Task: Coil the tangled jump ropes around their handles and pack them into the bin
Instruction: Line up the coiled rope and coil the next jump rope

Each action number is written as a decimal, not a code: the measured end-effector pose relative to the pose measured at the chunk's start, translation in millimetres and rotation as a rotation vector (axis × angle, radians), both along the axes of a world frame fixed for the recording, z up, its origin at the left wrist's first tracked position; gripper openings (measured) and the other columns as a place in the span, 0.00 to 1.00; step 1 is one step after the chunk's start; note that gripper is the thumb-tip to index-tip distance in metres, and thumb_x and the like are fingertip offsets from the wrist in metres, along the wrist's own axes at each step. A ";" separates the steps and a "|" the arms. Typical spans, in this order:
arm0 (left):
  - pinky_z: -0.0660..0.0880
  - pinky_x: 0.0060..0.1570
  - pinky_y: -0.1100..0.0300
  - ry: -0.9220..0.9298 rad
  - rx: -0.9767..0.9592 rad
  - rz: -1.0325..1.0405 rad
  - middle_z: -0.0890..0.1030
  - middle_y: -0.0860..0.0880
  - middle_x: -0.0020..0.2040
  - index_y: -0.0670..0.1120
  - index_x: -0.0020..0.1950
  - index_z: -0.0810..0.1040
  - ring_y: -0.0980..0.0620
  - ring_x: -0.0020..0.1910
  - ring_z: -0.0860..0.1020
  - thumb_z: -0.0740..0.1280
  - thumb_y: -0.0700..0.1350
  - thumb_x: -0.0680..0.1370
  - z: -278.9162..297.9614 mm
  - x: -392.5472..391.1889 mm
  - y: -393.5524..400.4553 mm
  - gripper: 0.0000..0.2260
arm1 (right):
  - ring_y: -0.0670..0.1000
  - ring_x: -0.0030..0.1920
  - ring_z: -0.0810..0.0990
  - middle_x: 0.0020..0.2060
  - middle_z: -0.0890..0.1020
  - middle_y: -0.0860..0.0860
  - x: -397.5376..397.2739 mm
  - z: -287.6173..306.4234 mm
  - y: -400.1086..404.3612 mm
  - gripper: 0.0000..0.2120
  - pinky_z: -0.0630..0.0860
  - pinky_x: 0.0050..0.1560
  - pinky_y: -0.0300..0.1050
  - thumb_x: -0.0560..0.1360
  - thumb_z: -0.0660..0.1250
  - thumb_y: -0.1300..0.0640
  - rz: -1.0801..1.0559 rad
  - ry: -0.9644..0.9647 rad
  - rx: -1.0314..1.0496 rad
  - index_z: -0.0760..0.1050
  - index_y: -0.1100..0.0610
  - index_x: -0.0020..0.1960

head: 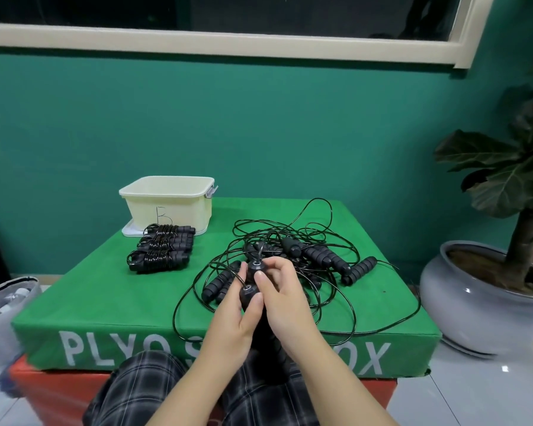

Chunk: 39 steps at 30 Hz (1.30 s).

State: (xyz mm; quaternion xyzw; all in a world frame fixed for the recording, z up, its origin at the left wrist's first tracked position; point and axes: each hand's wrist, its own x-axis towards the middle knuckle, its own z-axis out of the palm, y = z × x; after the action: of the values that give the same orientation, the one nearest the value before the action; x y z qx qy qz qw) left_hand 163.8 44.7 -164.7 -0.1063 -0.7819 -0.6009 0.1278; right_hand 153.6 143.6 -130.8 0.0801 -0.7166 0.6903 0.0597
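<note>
A tangle of black jump ropes point(293, 241) with foam handles lies on the green plyo box point(105, 296), right of centre. My left hand point(231, 318) and my right hand point(282, 299) together hold a pair of black handles point(249, 292) upright, side by side, their rope ends pointing up at the near edge of the tangle. Both hands' fingers curl round the handles. Three coiled ropes point(162, 252) lie stacked in a row in front of the cream bin point(166, 201), which stands at the back left on its lid.
A large grey pot point(474, 302) with a leafy plant stands on the floor to the right. A grey bag point(6, 309) lies at the left. The green box rests on a red one point(59, 392). My checked trousers fill the bottom of the view.
</note>
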 end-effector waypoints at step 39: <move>0.73 0.42 0.72 -0.150 0.163 0.032 0.84 0.55 0.47 0.53 0.57 0.78 0.62 0.45 0.81 0.72 0.37 0.72 32.9 -1.6 -0.5 0.17 | 0.37 0.69 0.58 0.64 0.54 0.29 16.1 -62.9 10.0 0.38 0.60 0.70 0.38 0.66 0.65 0.53 -0.018 0.231 0.378 0.49 0.37 0.68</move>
State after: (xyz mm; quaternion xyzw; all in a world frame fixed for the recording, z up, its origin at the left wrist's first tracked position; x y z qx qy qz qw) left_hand 162.3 44.2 -131.8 -0.0379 -0.7395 -0.6666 0.0864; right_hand 169.7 153.6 -193.6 0.1620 -0.8222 0.5295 0.1317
